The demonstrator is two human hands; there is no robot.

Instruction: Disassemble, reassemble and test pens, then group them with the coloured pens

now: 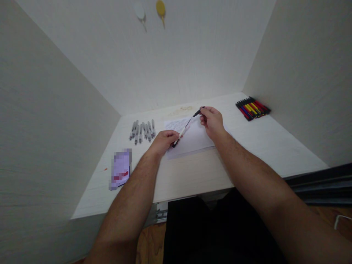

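Observation:
My left hand (165, 141) pinches the white barrel of a pen (182, 131), whose black end points down toward me. At the pen's far end my right hand (211, 120) pinches a black piece (197, 113) that looks like a pen cap or top section. A thin, dark stretch like a refill shows between the barrel and that black piece; whether they are joined I cannot tell. Both hands are above a white sheet of paper (199, 137) with handwriting or scribbles on its left part.
Several clear pens (141, 131) lie to the left. At the right is a bundle of pens (252, 109) in red, yellow and blue with black ends. A blurred purple item (121, 165) lies front left. Walls enclose the white table (189, 179); two hooks (161, 8) hang behind.

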